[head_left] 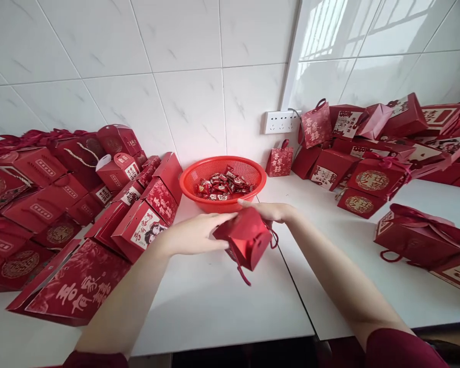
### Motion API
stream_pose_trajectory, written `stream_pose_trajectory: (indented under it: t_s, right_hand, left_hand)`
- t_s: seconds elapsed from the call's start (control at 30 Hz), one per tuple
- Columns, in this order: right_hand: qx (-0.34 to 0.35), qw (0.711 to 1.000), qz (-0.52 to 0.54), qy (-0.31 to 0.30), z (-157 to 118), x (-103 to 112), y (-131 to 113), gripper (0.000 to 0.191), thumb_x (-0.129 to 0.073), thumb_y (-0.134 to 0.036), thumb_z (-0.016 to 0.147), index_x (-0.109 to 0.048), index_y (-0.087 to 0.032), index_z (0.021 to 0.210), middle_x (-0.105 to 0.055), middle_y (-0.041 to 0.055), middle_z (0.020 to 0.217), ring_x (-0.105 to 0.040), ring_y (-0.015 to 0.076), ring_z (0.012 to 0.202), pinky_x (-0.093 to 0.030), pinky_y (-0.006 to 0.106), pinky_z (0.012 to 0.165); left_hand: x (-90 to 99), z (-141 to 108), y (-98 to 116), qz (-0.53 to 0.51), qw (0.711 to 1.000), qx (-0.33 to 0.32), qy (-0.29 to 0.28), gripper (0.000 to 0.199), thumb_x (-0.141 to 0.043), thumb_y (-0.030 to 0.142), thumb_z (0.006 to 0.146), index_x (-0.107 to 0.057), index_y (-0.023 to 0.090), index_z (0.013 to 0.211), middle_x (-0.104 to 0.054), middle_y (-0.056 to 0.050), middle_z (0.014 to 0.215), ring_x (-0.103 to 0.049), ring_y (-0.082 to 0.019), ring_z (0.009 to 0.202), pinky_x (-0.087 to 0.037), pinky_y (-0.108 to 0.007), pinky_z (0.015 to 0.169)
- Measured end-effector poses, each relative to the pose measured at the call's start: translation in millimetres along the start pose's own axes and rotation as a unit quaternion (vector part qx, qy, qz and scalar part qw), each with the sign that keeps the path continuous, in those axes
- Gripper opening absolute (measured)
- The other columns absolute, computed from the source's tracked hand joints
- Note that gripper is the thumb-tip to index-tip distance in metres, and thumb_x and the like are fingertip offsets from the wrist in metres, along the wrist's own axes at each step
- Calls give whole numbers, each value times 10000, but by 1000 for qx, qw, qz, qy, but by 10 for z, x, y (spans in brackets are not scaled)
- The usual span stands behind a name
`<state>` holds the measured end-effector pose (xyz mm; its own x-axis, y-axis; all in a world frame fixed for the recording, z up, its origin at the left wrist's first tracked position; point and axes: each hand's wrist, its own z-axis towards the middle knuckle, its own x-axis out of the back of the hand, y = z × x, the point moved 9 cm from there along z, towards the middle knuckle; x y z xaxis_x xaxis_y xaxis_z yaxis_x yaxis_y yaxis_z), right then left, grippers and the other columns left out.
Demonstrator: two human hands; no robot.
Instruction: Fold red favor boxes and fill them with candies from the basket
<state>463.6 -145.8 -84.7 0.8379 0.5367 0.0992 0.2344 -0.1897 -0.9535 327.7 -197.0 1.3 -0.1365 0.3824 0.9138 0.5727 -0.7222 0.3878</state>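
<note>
1. My left hand (201,233) and right hand (271,211) grip a tilted red cardboard box (246,234), dark-red cords (244,275) dangling, below frame centre.
2. At centre, a round red perforated-plastic basket (190,176) holds small red-wrapped packets (226,185).

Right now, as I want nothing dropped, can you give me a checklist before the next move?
1. Small red cardboard box in the left hand: ok, gripped at its side.
2. Grip of the right hand: cannot tell, partly hidden.
3. Dark red cord tucked in: not ok, hanging loose.
4. Box's contents: cannot tell, inside not visible.
5. Round red plastic basket upright on the white table: ok.
6. Small red wrapped packets inside the basket: ok.
</note>
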Motion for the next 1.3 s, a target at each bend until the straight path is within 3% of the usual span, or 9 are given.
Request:
stream_pose_trajectory:
  t_s: [0.1, 0.27, 0.37, 0.47, 0.63, 0.83, 1.0, 1.13, 1.3]
  right_hand:
    - [-79, 995, -62, 3, -26, 57, 76, 757, -310, -779, 861, -589, -181, 1234, -704, 145, 990, -687, 206, 634, -560, 289, 519]
    - [-22, 974, -208, 85, -39, 114, -156, 646, -322, -683, 925, -585, -191, 1252, -606, 139, 1261, -648, 233, 936, -553, 297, 700]
    - [25, 962, -265, 60, -88, -57, -280, 481, -369, -571, 962, -630, -216, 1153, -647, 70, 1185, -621, 207, 969, -513, 281, 770]
    - [12, 924, -377, 61, -180, -167, -325, 371, -445, -495, 939, -653, -190, 903, -685, 54, 971, -612, 191, 820, -458, 283, 670]
    - [58, 864, -485, 121, -329, -251, -525, 124, -602, -306, 829, -581, -187, 805, -649, 19, 834, -547, 153, 718, -370, 262, 590]
    - [148, 895, -421, -5, -400, -573, -586, 254, -634, -184, 765, -597, -209, 1014, -613, 18, 1023, -560, 137, 813, -436, 233, 667]
    - [149, 880, -447, -58, -376, -721, -525, 404, -675, -146, 716, -595, -205, 1108, -591, 39, 1095, -550, 175, 931, -445, 256, 746]
    - [149, 899, -401, -94, -389, -795, -530, 403, -707, -228, 728, -567, -195, 1105, -584, 36, 1055, -556, 151, 841, -441, 230, 663]
    - [168, 885, -430, -60, -500, -858, -637, 193, -635, -106, 705, -472, -193, 765, -519, -44, 747, -438, 92, 620, -320, 207, 529]
  left_hand:
    - [18, -72, -290, -2, 996, 85, -29, 509, -442, 412, 926, -423, 316, 1425, -600, -19, 1331, -635, -223, 1105, -485, -285, 885]
    - [52, -78, -457, -35, 989, 145, -6, 543, -370, 538, 940, -433, 285, 1416, -572, -47, 1363, -573, -231, 1197, -436, -296, 943]
    - [2, -13, -426, -22, 990, 140, -7, 573, -418, 627, 884, -526, 270, 1318, -643, -55, 1243, -634, -242, 1044, -462, -293, 828]
    - [-61, 29, -454, 8, 989, 145, -18, 630, -515, 640, 817, -532, 248, 1309, -656, -73, 1199, -645, -252, 975, -455, -287, 760]
    - [-57, 72, -391, 0, 996, 86, -17, 356, -460, 460, 888, -638, 256, 1120, -684, -31, 1068, -626, -196, 876, -411, -259, 703]
    - [88, 63, -619, 16, 988, 153, 1, 539, -352, 557, 908, -549, 167, 593, -536, -19, 608, -414, -121, 502, -240, -293, 493]
    - [-93, 182, -855, -96, 976, 188, -50, 419, -384, 435, 894, -622, 160, 685, -656, -36, 742, -572, -141, 647, -392, -248, 601]
    - [-316, 192, -915, -103, 964, 216, -120, 372, -422, 404, 876, -646, 148, 726, -678, -69, 721, -618, -180, 661, -436, -265, 619]
    - [-34, 134, -743, 3, 980, 199, 27, 240, -495, 311, 839, -688, 193, 916, -701, -69, 980, -616, -209, 858, -417, -289, 719]
